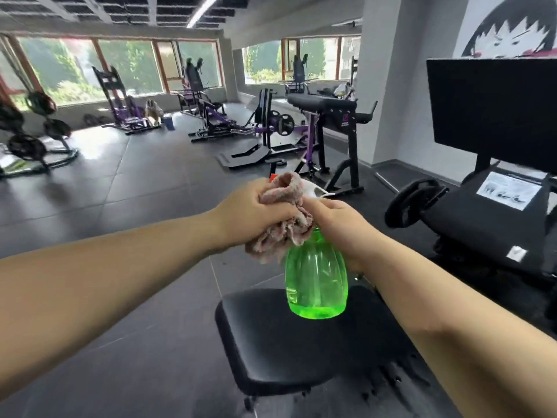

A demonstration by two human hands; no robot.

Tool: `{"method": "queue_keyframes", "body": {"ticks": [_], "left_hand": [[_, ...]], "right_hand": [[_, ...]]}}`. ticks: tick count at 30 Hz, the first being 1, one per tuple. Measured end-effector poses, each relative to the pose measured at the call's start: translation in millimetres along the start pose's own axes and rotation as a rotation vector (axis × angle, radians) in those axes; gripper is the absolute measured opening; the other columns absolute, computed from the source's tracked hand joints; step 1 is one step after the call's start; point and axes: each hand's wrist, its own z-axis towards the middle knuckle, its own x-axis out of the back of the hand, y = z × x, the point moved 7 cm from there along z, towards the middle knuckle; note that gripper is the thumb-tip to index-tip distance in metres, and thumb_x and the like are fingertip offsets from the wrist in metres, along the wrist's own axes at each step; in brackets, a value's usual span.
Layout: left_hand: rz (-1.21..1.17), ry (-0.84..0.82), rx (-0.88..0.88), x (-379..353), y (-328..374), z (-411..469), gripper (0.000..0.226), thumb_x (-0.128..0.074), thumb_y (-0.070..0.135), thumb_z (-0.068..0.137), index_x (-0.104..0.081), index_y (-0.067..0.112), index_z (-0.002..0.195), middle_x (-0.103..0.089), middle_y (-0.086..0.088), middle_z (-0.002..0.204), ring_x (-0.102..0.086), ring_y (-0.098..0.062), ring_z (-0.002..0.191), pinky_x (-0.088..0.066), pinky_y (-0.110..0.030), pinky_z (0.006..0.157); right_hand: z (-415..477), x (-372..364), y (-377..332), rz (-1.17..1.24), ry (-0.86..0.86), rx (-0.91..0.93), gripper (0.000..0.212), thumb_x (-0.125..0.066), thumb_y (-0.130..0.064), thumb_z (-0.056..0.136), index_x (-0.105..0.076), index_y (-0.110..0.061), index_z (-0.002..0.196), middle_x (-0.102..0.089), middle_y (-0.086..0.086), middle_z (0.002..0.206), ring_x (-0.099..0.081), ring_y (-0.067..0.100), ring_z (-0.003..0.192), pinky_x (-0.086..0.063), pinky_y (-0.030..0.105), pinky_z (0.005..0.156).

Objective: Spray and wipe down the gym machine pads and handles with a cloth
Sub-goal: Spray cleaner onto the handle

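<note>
left hand (256, 203) clamps cloth (280, 233), right hand (340, 224) grips bottle (316, 276) neck, hands touching. Pad (271, 342) lies just below both, bottle upright over it.

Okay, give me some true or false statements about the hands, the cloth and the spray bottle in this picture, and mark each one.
1. The left hand grips a bunched pinkish cloth. True.
2. The spray bottle is blue. False: it is translucent green.
3. The right hand holds the spray bottle near its top. True.
4. The cloth lies spread flat on the black seat pad. False: it is bunched in the left hand at the bottle's top, above the seat pad.
</note>
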Motion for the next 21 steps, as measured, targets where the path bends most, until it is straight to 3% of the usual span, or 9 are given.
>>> {"method": "queue_keyframes", "body": {"ticks": [3, 6, 8, 10, 13, 15, 19, 21], "left_hand": [[0.033, 0.003, 0.042, 65.7, -45.0, -3.0, 0.019, -0.071, 0.033, 0.073, -0.069, 0.019, 0.085, -0.074, -0.004, 0.083, -0.067, -0.014, 0.079, -0.054, -0.037, 0.081], [0.022, -0.025, 0.076, 116.9, -77.3, -7.2, 0.029, -0.067, 0.04, 0.068, -0.069, 0.016, 0.085, -0.073, 0.001, 0.075, -0.068, -0.016, 0.071, -0.056, -0.04, 0.075], [-0.012, -0.138, 0.096, 149.0, -97.1, -4.1, 0.031, -0.07, 0.038, 0.07, -0.066, 0.013, 0.089, -0.072, -0.005, 0.07, -0.064, -0.021, 0.059, -0.052, -0.037, 0.059], [-0.034, -0.172, 0.106, 170.0, -114.7, 5.8, 0.04, -0.075, 0.037, 0.069, -0.063, 0.011, 0.097, -0.072, -0.015, 0.076, -0.06, -0.027, 0.059, -0.049, -0.039, 0.058], [-0.033, -0.12, 0.118, 199.5, -147.7, 35.5, 0.061, -0.082, 0.041, 0.055, -0.06, 0.018, 0.107, -0.075, -0.009, 0.089, -0.072, -0.033, 0.083, -0.058, -0.057, 0.078], [-0.046, -0.131, 0.135, 205.3, -170.6, 59.0, 0.062, -0.085, 0.027, 0.061, -0.056, 0.013, 0.114, -0.075, -0.008, 0.087, -0.073, -0.033, 0.083, -0.054, -0.063, 0.079], [-0.004, -0.181, 0.14, 194.8, -218.6, 107.4, 0.048, -0.077, 0.008, 0.08, -0.048, 0.018, 0.116, -0.068, 0.005, 0.077, -0.063, -0.003, 0.057, -0.052, -0.033, 0.062], [0.047, -0.226, 0.104, 190.1, -241.6, 153.2, 0.043, -0.077, 0.011, 0.079, -0.049, 0.027, 0.107, -0.068, 0.001, 0.089, -0.064, -0.006, 0.067, -0.053, -0.027, 0.062]], "right_hand": [[28.1, -63.6, -1.1, -0.067, 0.067, 0.051, 0.041, -0.062, -0.042, 0.095, -0.072, -0.003, 0.089, -0.072, 0.02, 0.087, -0.064, 0.026, 0.075, -0.052, 0.036, 0.072], [50.5, -115.5, 0.5, -0.048, 0.128, 0.064, 0.03, -0.064, -0.039, 0.094, -0.071, -0.014, 0.077, -0.069, 0.0, 0.071, -0.06, 0.013, 0.064, -0.047, 0.027, 0.064], [75.8, -153.5, -0.6, -0.005, 0.134, 0.06, 0.018, -0.06, -0.033, 0.097, -0.073, -0.022, 0.091, -0.073, -0.009, 0.074, -0.066, 0.004, 0.067, -0.05, 0.017, 0.065], [95.0, -177.5, -1.5, -0.067, 0.104, 0.087, 0.022, -0.056, -0.036, 0.099, -0.07, -0.029, 0.115, -0.069, -0.006, 0.079, -0.062, 0.007, 0.068, -0.047, 0.016, 0.065], [130.7, -189.0, 11.9, -0.073, 0.189, 0.069, 0.026, -0.057, -0.033, 0.098, -0.067, -0.041, 0.121, -0.068, -0.007, 0.076, -0.054, 0.005, 0.058, -0.044, 0.017, 0.061], [159.3, -185.6, 26.9, 0.018, 0.261, 0.026, 0.029, -0.059, -0.027, 0.097, -0.068, -0.04, 0.121, -0.067, -0.008, 0.078, -0.051, 0.005, 0.057, -0.043, 0.014, 0.058], [222.6, -170.7, 77.6, 0.1, 0.343, -0.05, 0.035, -0.063, -0.017, 0.092, -0.068, -0.042, 0.115, -0.067, -0.006, 0.086, -0.049, 0.01, 0.072, -0.04, 0.017, 0.064], [269.9, -161.3, 109.8, 0.123, 0.383, -0.097, 0.039, -0.067, -0.018, 0.086, -0.068, -0.043, 0.115, -0.07, -0.013, 0.1, -0.057, 0.007, 0.088, -0.04, 0.02, 0.074]]}}
